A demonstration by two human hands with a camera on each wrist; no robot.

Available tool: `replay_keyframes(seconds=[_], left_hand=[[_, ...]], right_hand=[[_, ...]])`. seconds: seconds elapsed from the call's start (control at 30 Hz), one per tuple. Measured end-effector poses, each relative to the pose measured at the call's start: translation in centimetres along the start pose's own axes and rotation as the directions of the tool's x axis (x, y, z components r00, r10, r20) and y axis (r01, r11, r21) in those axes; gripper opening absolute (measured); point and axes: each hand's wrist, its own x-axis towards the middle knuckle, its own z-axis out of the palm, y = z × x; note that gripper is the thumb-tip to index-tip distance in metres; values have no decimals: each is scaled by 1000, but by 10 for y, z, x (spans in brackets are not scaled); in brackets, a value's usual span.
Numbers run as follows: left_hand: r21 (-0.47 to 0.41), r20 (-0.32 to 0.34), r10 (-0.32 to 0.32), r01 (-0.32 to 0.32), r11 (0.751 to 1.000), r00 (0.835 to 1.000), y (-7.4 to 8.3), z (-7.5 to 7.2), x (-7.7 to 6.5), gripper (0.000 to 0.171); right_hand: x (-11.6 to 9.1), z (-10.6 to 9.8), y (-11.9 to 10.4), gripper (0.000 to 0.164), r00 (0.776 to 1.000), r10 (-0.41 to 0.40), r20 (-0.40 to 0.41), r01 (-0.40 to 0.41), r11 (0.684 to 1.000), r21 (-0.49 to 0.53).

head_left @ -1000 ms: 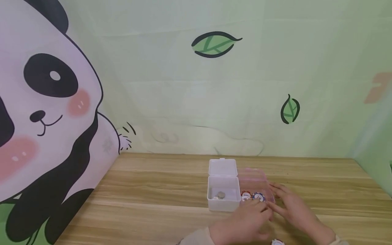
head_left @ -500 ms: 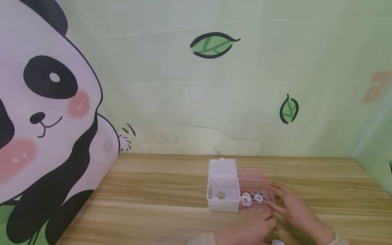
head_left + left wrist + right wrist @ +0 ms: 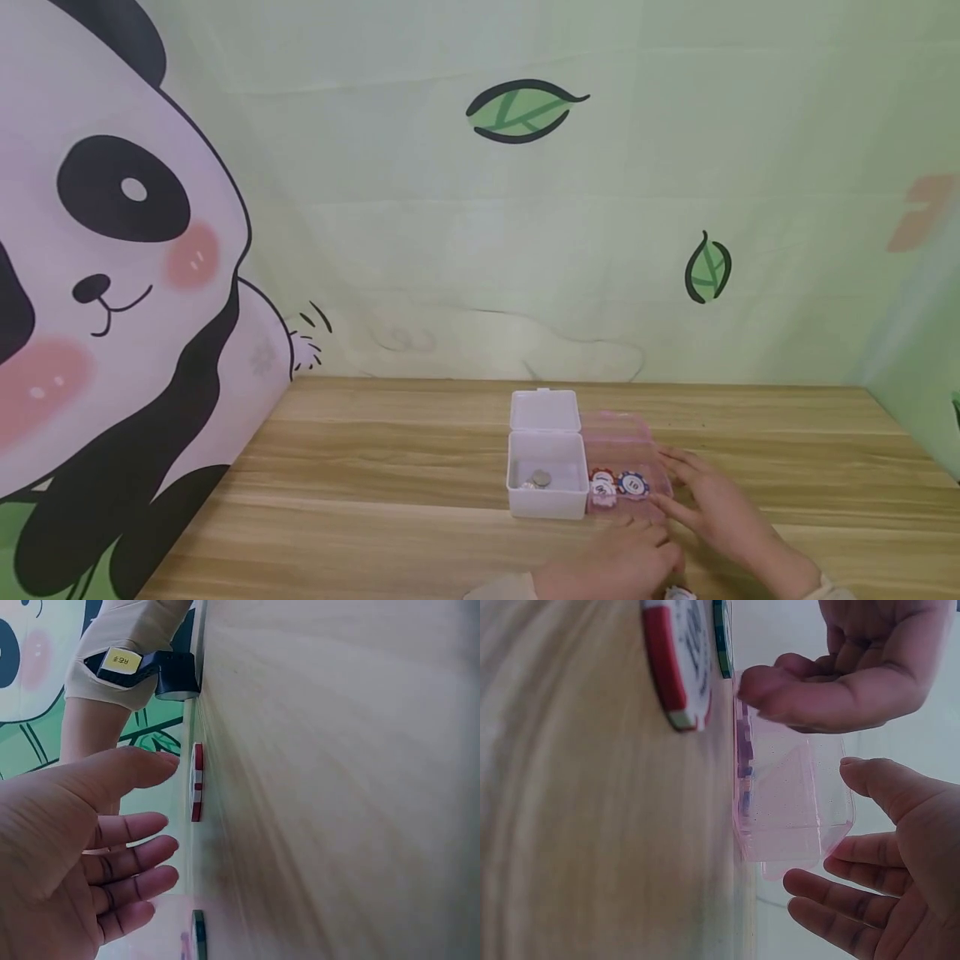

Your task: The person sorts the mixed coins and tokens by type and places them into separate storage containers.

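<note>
A pink see-through box (image 3: 645,446) stands with its lid back, several poker chips (image 3: 633,483) inside. My right hand (image 3: 723,510) touches its right side, thumb and fingers fairly straight and spread at the wall in the right wrist view. In front of the box my left hand (image 3: 618,557) hovers low, fingers loosely bent and nothing seen in them in the left wrist view. Close to its thumb lies a red-and-white poker chip (image 3: 198,782); a green poker chip (image 3: 199,935) lies nearer the box. Only part of the red-edged chip (image 3: 680,593) shows at the head view's bottom edge.
A white box (image 3: 547,502) with its lid open stands against the pink box's left side, a few coins (image 3: 541,477) in it. The wooden table (image 3: 390,450) ends at a printed cloth backdrop (image 3: 420,217) with a panda.
My left hand has drawn back from the pink box toward me and slightly right. A pale pinkish chip now shows at the box's front left. My right hand stays at the box.
</note>
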Motion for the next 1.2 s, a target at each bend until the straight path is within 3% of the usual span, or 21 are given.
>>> replay_keyframes(seconds=[0.33, 0.6, 1.0, 1.2], left_hand=[[-24, 25, -7, 7, 1000, 1000, 2, 6, 4, 13], [-120, 63, -14, 22, 992, 998, 1, 7, 8, 21], [-38, 37, -6, 7, 999, 999, 2, 10, 10, 17], [-41, 33, -5, 6, 999, 999, 3, 9, 10, 16]], right_hand=[[-1, 1, 1, 54, 1000, -7, -7, 7, 1000, 5], [0, 1, 1, 53, 1000, -1, -2, 1, 1000, 5], [0, 1, 2, 52, 1000, -11, -12, 12, 1000, 17], [0, 1, 2, 52, 1000, -10, -9, 10, 1000, 15]])
